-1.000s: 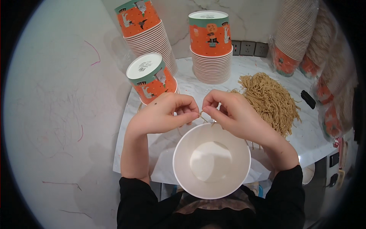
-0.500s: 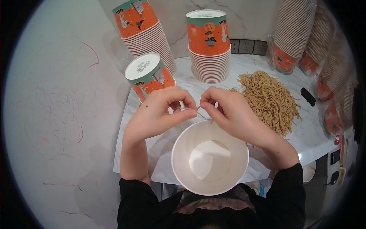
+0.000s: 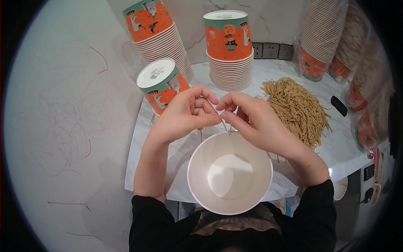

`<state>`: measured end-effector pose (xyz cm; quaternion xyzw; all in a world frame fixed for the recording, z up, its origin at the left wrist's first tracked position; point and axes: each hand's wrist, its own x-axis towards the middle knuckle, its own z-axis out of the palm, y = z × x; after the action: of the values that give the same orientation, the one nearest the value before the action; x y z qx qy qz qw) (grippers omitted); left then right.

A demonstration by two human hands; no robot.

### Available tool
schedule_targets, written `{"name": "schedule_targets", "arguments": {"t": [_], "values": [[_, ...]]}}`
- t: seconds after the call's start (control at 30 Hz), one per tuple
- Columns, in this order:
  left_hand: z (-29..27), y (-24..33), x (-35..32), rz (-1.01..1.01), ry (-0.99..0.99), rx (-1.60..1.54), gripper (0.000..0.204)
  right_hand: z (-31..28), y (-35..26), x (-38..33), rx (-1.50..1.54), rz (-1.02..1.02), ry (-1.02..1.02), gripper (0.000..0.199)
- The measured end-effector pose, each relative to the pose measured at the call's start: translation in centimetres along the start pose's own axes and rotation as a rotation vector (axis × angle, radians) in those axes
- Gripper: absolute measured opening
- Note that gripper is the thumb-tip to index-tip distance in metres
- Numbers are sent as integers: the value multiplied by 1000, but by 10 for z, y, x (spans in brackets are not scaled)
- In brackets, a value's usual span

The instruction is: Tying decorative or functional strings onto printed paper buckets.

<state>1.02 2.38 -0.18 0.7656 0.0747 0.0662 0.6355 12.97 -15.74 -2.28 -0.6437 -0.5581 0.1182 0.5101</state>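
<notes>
A white paper bucket (image 3: 230,176) stands mouth up on the table in front of me, its inside bare. Over its far rim, my left hand (image 3: 187,111) and my right hand (image 3: 256,119) meet at the fingertips. Both are closed in a pinch on a thin tan cord (image 3: 224,124); its ends dangle toward the rim, and whether it passes through the bucket's wall I cannot tell. Right of my right hand lies a heap of tan cords (image 3: 300,111). Behind my left hand an orange and green printed bucket (image 3: 161,82) sits upside down.
Two tall stacks of nested, upturned buckets, the left stack (image 3: 161,42) and the middle stack (image 3: 230,50), stand at the back. Plastic-wrapped bucket stacks (image 3: 321,42) line the right side. A black object (image 3: 339,106) lies beside the heap. Wall sockets (image 3: 270,51) sit behind the marble-patterned table (image 3: 348,145).
My left hand has shifted slightly up and right, its fingers opening out a little. My fingertips are closer together, and the cord now hangs more steeply between them.
</notes>
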Motion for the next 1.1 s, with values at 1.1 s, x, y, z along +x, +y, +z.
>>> {"name": "schedule_targets", "arguments": {"t": [1.1], "values": [[-25, 19, -17, -198, -169, 421, 14, -6, 10, 0, 97, 30, 99, 11]]}}
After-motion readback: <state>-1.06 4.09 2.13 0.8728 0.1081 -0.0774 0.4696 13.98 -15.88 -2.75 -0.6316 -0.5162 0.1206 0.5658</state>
